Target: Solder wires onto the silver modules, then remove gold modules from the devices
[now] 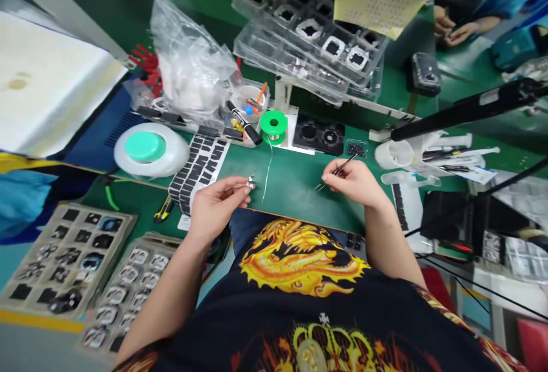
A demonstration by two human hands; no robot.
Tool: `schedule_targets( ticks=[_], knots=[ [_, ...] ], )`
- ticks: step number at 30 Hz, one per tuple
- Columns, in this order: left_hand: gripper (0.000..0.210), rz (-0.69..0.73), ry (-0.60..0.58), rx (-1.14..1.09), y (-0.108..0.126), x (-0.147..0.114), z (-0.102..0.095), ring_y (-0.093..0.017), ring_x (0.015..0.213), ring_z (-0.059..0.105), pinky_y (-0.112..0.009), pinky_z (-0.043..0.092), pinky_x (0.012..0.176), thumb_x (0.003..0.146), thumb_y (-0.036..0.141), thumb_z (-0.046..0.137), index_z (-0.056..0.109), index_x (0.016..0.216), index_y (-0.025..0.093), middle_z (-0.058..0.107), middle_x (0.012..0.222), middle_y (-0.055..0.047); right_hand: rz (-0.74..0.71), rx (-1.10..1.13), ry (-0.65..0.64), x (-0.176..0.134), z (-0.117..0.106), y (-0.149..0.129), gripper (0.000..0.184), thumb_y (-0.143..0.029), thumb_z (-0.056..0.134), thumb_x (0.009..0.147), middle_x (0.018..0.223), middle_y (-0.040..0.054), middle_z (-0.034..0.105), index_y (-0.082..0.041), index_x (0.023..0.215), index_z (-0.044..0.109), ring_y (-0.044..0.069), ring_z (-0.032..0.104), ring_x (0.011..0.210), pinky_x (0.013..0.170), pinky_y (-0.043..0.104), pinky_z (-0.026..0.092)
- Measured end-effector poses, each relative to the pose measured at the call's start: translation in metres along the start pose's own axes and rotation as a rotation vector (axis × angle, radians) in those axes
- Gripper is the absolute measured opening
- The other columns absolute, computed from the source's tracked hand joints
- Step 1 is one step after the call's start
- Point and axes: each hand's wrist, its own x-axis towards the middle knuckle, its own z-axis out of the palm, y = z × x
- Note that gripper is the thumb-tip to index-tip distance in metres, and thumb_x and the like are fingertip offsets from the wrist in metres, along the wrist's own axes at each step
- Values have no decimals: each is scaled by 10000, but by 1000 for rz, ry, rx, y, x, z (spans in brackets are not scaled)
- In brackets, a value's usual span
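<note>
Over the left part of the green work mat (295, 189), my left hand (220, 203) pinches a small whitish part (249, 182) at its fingertips; the part is too small to name. My right hand (351, 181) is closed on a pair of dark tweezers (342, 168), their tips pointing down and left, apart from the small part. Between the hands, a strand of solder wire (268, 172) runs down from a green spool (274, 126). A sheet of black labels (199, 166) lies beside my left hand.
Clear compartment trays (299, 64) are stacked at the back, near a marker (244, 122). To the left stand a white round container (124, 158) and parts trays (68, 258). A black bar (466, 109) crosses at right; a co-worker's hands (458, 29) show beyond.
</note>
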Motion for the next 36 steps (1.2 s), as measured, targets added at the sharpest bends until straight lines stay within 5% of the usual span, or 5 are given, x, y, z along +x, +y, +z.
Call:
schedule_targets(
  ticks=[8,15,30,33,36],
  knots=[
    [230,39,-74,29,12,4,11,-116,696,756,-195,669,651,858,322,953,879,1045,210,840,932,-55,48,91,187,-11,-14,41,464,-660,762,925,686,-8,652,-204,897,683,147,614,589,579,267,488],
    [199,111,-130,-22,12,9,20,-132,715,754,-229,666,654,893,282,931,864,1068,218,842,1000,-68,-109,-793,-78,1,5,19,314,-414,602,1057,822,35,747,-213,821,653,171,643,730,678,304,330],
    [172,337,-202,-161,50,23,40,-108,699,737,-231,651,611,900,197,912,862,1054,256,810,1019,-38,-163,-1021,-272,8,-5,14,247,-449,663,1044,941,46,792,-234,924,691,228,695,824,667,341,275],
    [170,343,-190,-154,56,25,42,-105,688,732,-218,642,603,888,212,924,857,1040,246,809,972,-30,-210,-1015,-105,12,-20,-15,210,-417,638,1044,944,36,790,-238,984,732,227,695,820,673,352,340],
    [173,329,-178,-117,65,28,44,-110,686,727,-225,637,602,882,246,931,850,1035,233,814,972,-38,-316,-933,326,22,-39,-51,144,-355,666,1008,917,33,762,-241,1046,746,230,693,827,705,363,423]
  ],
)
